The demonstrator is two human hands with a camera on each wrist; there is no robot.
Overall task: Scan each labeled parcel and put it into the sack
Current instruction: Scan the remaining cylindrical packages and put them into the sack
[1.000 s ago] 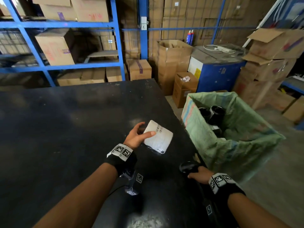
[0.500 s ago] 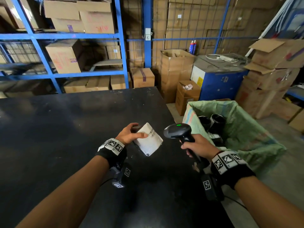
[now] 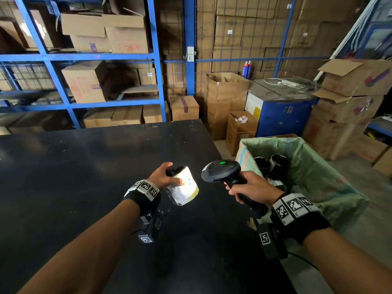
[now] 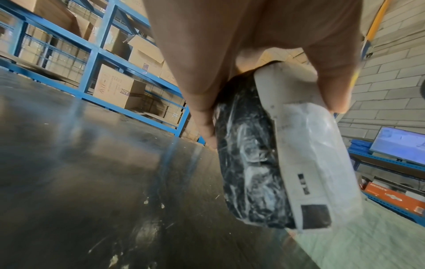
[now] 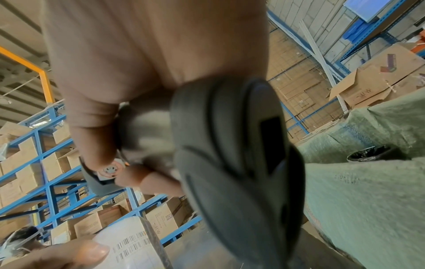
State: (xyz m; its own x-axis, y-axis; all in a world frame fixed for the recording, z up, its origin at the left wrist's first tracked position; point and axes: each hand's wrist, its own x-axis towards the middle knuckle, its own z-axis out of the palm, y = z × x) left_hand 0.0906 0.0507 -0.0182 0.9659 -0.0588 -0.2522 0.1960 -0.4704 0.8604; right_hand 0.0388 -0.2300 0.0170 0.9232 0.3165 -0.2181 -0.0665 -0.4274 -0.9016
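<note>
My left hand [image 3: 164,177] grips a small black-wrapped parcel [image 3: 183,186] with a white barcode label, held above the black table [image 3: 84,177]. In the left wrist view the parcel [image 4: 264,163] is pinched between thumb and fingers, label turned to the right. A black handheld scanner [image 3: 222,170] with a green light on top is gripped by my right hand [image 3: 250,189]; its head faces the label from close by. The right wrist view has the scanner [image 5: 230,154] up close and the parcel's label [image 5: 131,243] at the lower left. A green woven sack [image 3: 318,177] stands open to the right.
Inside the sack lie several black-wrapped parcels [image 3: 271,166]. Blue shelving [image 3: 157,60] with cardboard boxes stands behind the table. More boxes [image 3: 227,98] and a blue machine [image 3: 282,111] crowd the floor beyond the sack. The table's right edge runs beside the sack.
My right hand lifted the scanner off the table and brought it up to the parcel. My left hand raised and tilted the parcel, turning its label towards the scanner.
</note>
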